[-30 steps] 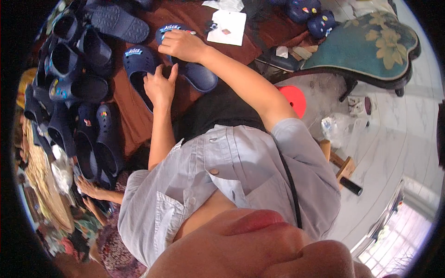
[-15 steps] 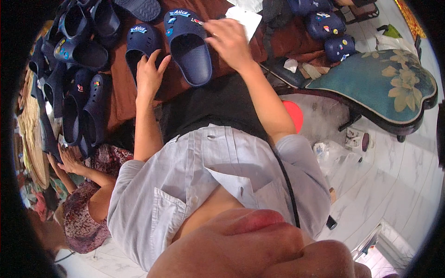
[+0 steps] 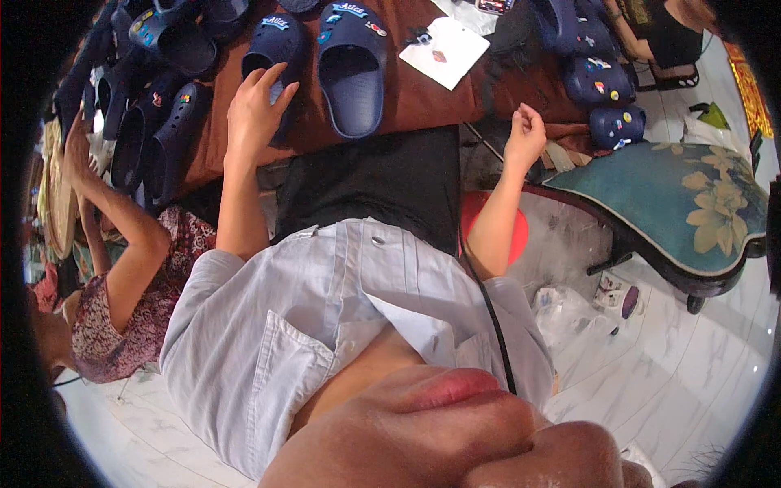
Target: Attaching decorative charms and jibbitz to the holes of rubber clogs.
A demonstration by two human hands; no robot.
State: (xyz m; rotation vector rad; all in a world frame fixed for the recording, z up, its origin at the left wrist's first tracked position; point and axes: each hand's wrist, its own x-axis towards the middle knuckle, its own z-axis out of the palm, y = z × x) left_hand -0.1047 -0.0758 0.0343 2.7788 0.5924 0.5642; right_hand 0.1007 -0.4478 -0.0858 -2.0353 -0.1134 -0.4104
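While the left hand (image 3: 254, 114) rests open-fingered on a navy rubber slide sandal (image 3: 275, 69), its twin (image 3: 351, 69) lies just beside. Loosely curled, the right hand (image 3: 525, 134) hangs over the brown table edge (image 3: 423, 102), grasping nothing visible.

One white square card (image 3: 446, 51) lies flat on the brown desk (image 3: 423, 98) near its far edge, bearing small coloured charms. One clear crumpled plastic bag (image 3: 565, 313) lies on the white floor (image 3: 691, 382). A small white packet (image 3: 612, 291) with a dark oval lies just beside it.

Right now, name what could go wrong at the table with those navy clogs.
The left hand rests on one navy clog near the brown table's front edge; a nudge might tip it off. The right hand, closed, hovers apart from the white card of small charms, which could scatter if brushed.
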